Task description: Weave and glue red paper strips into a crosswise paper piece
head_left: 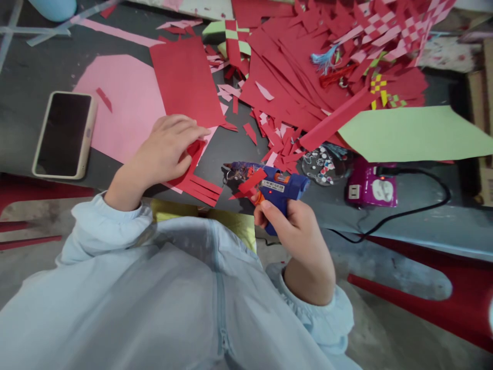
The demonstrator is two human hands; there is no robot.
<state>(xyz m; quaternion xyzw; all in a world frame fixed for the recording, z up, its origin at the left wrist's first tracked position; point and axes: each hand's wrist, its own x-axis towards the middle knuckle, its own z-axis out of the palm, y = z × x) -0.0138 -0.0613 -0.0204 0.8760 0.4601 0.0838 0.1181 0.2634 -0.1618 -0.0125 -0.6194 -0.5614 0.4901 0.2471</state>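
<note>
My right hand [300, 231] is wrapped round the handle of a blue hot glue gun [295, 187], with a finger at its orange trigger. The gun's nozzle points left, and stringy glue and red paper scraps hang about its front. At the table's near edge, my left hand [165, 146] holds a piece of red paper [202, 187] cut into strips at one end. Part of this paper rises between the thumb and the forefinger, and the palm hides some of it. A red paper sheet [187, 82] lies just beyond that hand, overlapping a large pink paper [119, 108].
A phone [63, 136] lies at the left. Behind the gun are red scraps [279, 136], a red paper pile [285, 67] and a clear dish of small beads [323, 164]. Green paper [416, 134] and a purple power socket [372, 187] with a black cable sit right.
</note>
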